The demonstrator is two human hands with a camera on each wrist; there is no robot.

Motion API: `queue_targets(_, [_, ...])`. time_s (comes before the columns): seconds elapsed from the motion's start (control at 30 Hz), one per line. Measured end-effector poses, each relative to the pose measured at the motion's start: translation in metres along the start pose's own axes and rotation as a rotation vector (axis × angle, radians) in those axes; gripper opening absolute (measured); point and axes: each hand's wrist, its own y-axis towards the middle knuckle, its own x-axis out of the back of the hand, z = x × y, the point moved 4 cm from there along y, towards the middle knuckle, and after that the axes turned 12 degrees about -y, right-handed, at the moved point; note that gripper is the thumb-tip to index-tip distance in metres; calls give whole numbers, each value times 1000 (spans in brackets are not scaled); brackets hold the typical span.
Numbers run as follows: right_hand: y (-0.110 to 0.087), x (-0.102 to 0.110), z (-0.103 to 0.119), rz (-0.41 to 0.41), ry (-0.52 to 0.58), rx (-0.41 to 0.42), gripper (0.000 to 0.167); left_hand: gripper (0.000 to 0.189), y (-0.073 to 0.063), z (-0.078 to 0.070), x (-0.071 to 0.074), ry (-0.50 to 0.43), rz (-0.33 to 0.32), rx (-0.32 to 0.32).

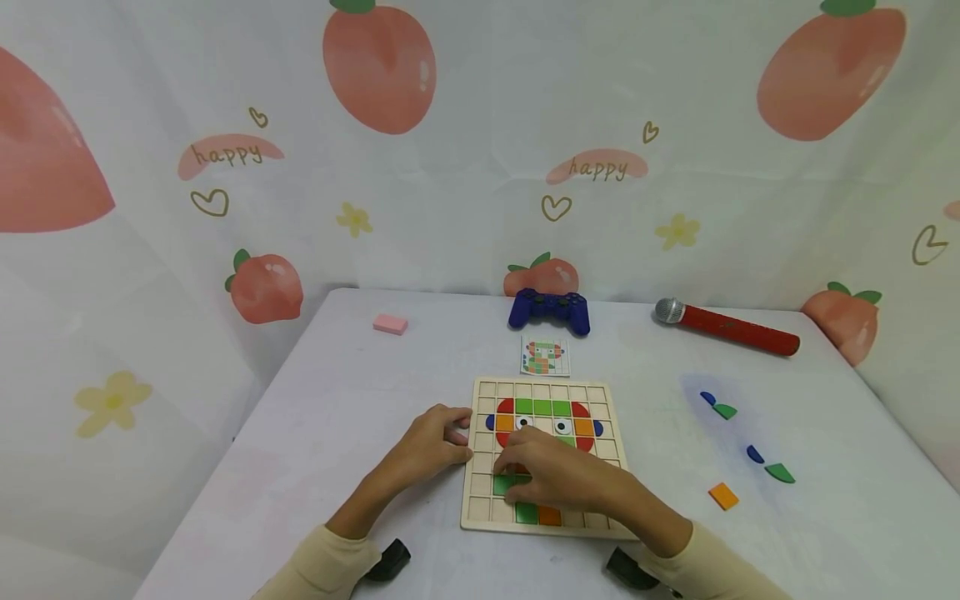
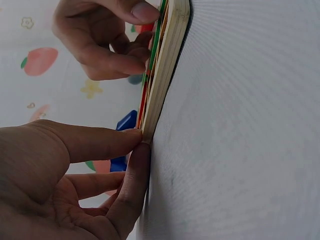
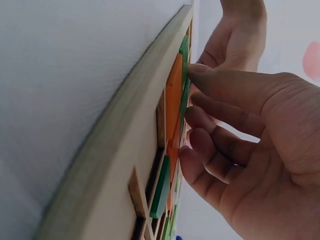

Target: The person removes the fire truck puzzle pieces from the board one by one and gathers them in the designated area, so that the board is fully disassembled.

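A wooden grid board (image 1: 477, 510) lies on the table with red, green, orange and blue pieces and two eye tiles set in its squares. My left hand (image 1: 429, 446) pinches the board's left edge between thumb and finger, as the left wrist view shows. Over the lower left part of the board, my right hand (image 1: 555, 471) has its thumb and a finger at opposite sides of a green square tile (image 1: 503, 484), pinching it. Below it sit another green tile (image 1: 527, 513) and an orange tile (image 1: 550, 517). The right hand hides the board's middle.
Behind the board lie a printed pattern card (image 1: 546, 357) and a blue game controller (image 1: 550, 310). A red microphone (image 1: 731, 327) is at the back right, a pink block (image 1: 390, 324) at the back left. Loose on the right are an orange square (image 1: 723, 497) and several green and blue pieces (image 1: 780, 473).
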Motion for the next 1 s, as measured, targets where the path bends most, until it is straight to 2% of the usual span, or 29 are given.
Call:
queue_targets(0.4, [0, 2, 2, 7, -24, 10, 21, 59, -1, -1, 0, 10, -2, -2])
queue_targets(0.63, [-1, 3, -4, 26, 36, 10, 21, 59, 0, -1, -1, 7, 3, -17])
queue_targets(0.8, [-8, 4, -14, 24, 84, -14, 24, 59, 0, -2, -1, 9, -6, -17])
queue_targets(1.0, [-24, 11, -28, -16, 64, -71, 25, 60, 0, -2, -2, 13, -11, -16])
